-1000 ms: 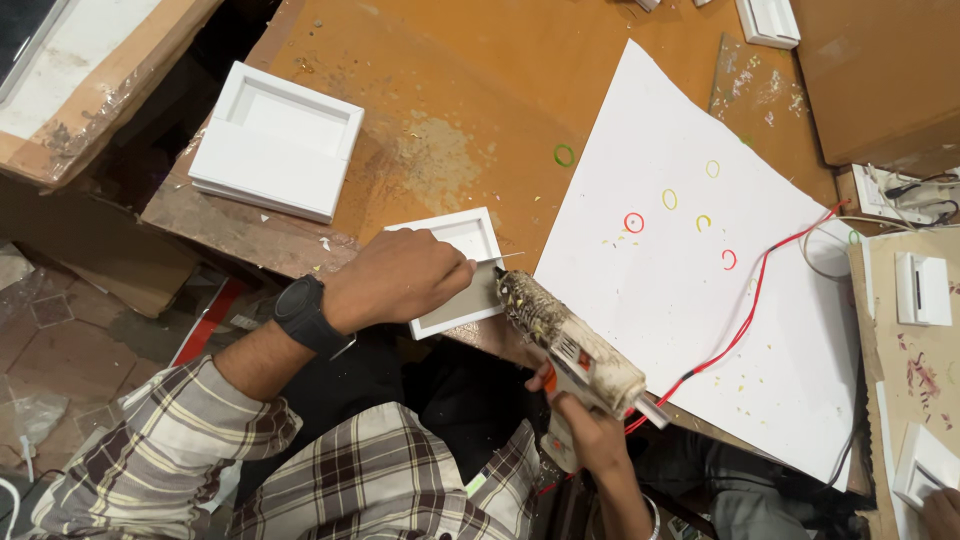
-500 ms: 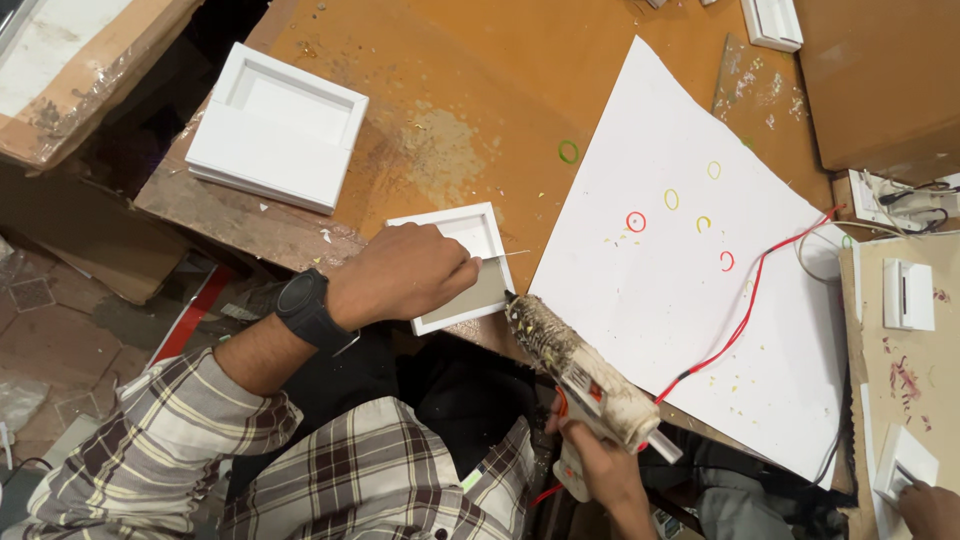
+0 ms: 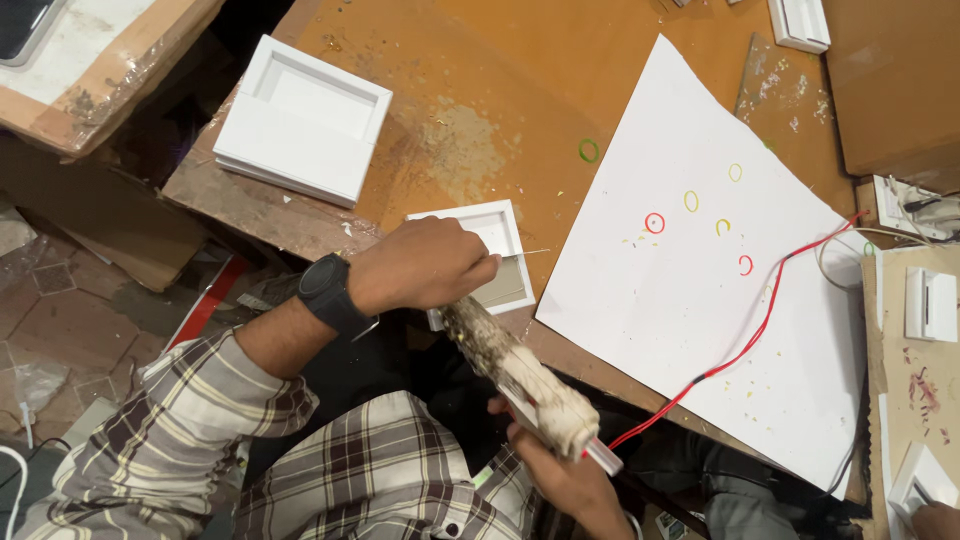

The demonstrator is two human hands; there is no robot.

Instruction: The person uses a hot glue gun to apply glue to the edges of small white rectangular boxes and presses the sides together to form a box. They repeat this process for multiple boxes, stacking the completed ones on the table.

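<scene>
Gripping a grimy, residue-caked glue gun [image 3: 505, 365] by its handle, the right hand [image 3: 560, 475] sits at about 5 o'clock in the view, with the tool's tip angled up toward 11 o'clock, ending just beside the near edge of a small white square frame [image 3: 478, 250]. Left hand [image 3: 420, 265], with a black wristwatch [image 3: 325, 293] on a plaid-sleeved arm, lies closed over the frame's lower left side, fingers curled and pressing it down on the orange wooden table [image 3: 500, 90]; a thin strand runs from the fingertips toward 3 o'clock. The frame sits at the centre of the view, at the table's near edge. To do this well, it seems best to keep the frame pinned flat, bring the tip steadily along the inner edge, and keep fingertips away from the hot tip. A red wire [image 3: 760, 325] trails from near the gun's rear toward 2 o'clock, across a large white sheet of paper [image 3: 720, 330] marked with small coloured rings. As for containers, the small frame is a shallow tray with a grey-brown panel showing inside it at its right side; a larger white tray-like box [image 3: 300, 120] at 10 o'clock shows only a bare white recess. More white moulded parts [image 3: 930, 305] lie at 3 o'clock on a separate board, and another [image 3: 798, 22] at 1 o'clock.
</scene>
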